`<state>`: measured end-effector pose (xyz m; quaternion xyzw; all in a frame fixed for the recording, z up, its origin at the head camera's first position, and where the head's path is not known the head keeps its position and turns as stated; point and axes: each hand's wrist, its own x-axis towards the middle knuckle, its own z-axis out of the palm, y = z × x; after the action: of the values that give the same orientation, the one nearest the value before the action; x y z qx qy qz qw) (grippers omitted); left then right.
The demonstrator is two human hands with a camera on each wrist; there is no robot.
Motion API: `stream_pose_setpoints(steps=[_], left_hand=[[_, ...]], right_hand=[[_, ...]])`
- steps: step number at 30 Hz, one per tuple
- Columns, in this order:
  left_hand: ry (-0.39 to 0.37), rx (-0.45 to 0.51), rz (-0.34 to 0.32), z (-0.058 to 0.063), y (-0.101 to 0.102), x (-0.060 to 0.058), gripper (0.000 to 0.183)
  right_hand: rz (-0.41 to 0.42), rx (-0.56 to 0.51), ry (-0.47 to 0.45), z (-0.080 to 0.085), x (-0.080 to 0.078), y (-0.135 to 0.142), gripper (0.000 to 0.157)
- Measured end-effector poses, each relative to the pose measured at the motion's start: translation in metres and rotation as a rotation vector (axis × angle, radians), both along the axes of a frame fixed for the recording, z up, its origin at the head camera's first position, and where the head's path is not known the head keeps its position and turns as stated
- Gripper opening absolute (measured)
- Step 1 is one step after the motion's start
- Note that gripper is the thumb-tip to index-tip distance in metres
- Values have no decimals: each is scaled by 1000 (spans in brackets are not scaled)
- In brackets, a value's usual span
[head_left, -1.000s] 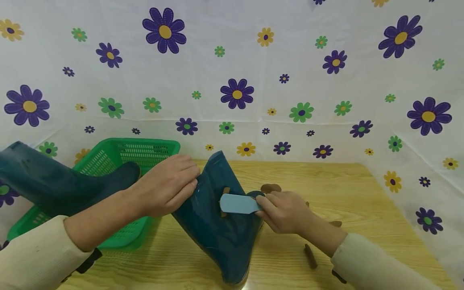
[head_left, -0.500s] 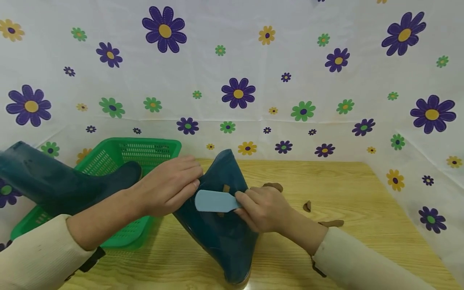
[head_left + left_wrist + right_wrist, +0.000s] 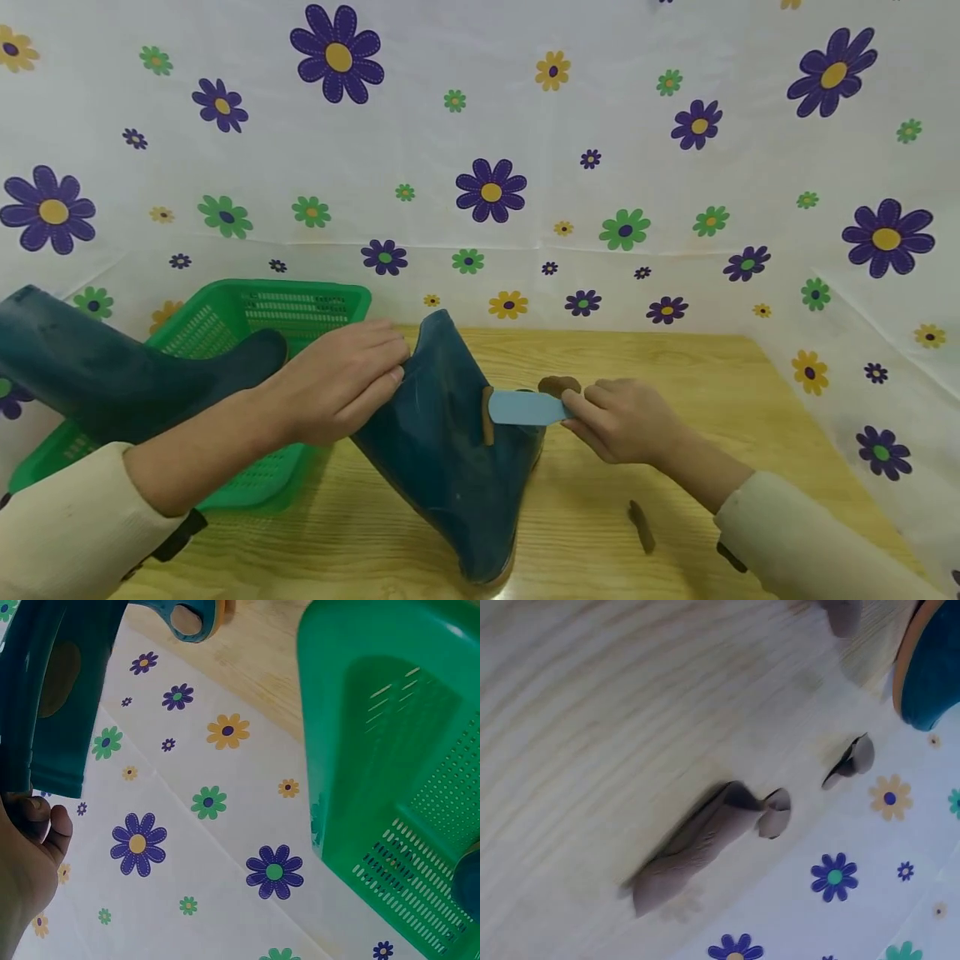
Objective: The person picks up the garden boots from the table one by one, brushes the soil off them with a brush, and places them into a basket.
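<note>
In the head view a dark teal rubber boot (image 3: pixel 450 475) stands tilted on the table. My left hand (image 3: pixel 341 383) grips the top of its shaft; the left wrist view shows curled fingers (image 3: pixel 56 832) at the rim of the boot (image 3: pixel 90 727). My right hand (image 3: pixel 622 421) holds a light blue flat-bladed scraper (image 3: pixel 528 408) by its handle. The blade's rounded end meets a narrow brown strip (image 3: pixel 487 421), which looks like clay or mud, on the boot's side. In the left wrist view a brown patch (image 3: pixel 60 679) shows on the shaft.
A green plastic basket (image 3: pixel 247 300) stands at the left with a second teal boot (image 3: pixel 150 383) lying across it. Several curled brown pieces lie on the wooden table (image 3: pixel 675 375), one of them a long piece (image 3: pixel 697 847). A flowered white cloth (image 3: pixel 420 133) hangs behind.
The scraper went left across the boot, then back right with my right hand. The brown strip now sits farther right on the boot. The shaft's top leans slightly more left; my left hand keeps its grip.
</note>
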<state>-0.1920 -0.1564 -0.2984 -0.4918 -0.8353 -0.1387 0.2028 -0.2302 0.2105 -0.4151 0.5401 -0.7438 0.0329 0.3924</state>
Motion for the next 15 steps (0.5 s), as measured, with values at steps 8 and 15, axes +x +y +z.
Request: stream_pose_setpoints(steps=[8, 15], left_hand=[[1, 0, 12, 2, 0, 3, 13], [0, -19, 39, 1, -1, 4, 12]], right_hand=[[-17, -41, -37, 4, 0, 14, 41], [-75, -110, -21, 9, -4, 16, 42]])
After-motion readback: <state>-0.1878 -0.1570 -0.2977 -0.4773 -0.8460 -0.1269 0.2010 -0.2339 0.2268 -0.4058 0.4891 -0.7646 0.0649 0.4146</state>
